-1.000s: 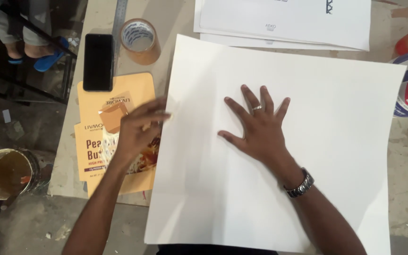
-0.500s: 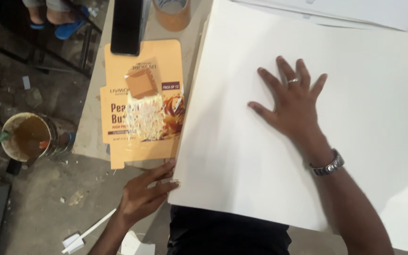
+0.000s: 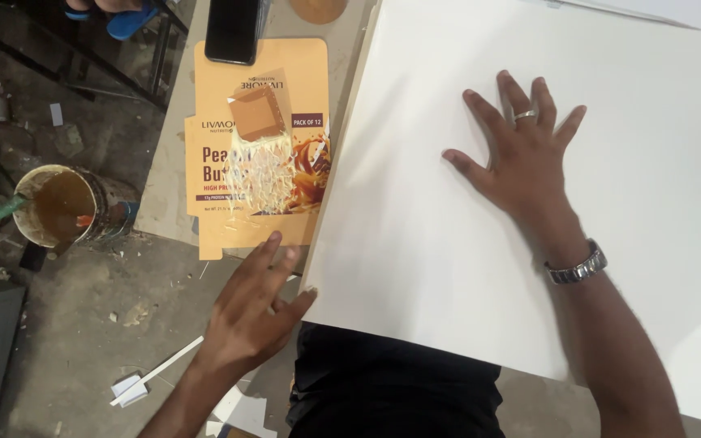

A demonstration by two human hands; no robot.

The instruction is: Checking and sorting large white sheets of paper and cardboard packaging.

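Right hand (image 3: 529,166) flat, fingers spread wide, pinning white sheet (image 3: 464,203) on counter (image 3: 174,162). Left hand (image 3: 249,312) open, holding nothing, at sheet's near corner. Risk: overhanging edge sags or creases; sheet slides toward glue-smeared flattened carton (image 3: 257,146).

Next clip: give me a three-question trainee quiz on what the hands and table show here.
1. True or false: the right hand lies flat on the white sheet.
2. What does the left hand touch? A) the phone B) the sheet's near-left corner C) the can
3. The phone's lower end rests on the orange flattened ____.

Key: 1 true; 2 B; 3 carton.
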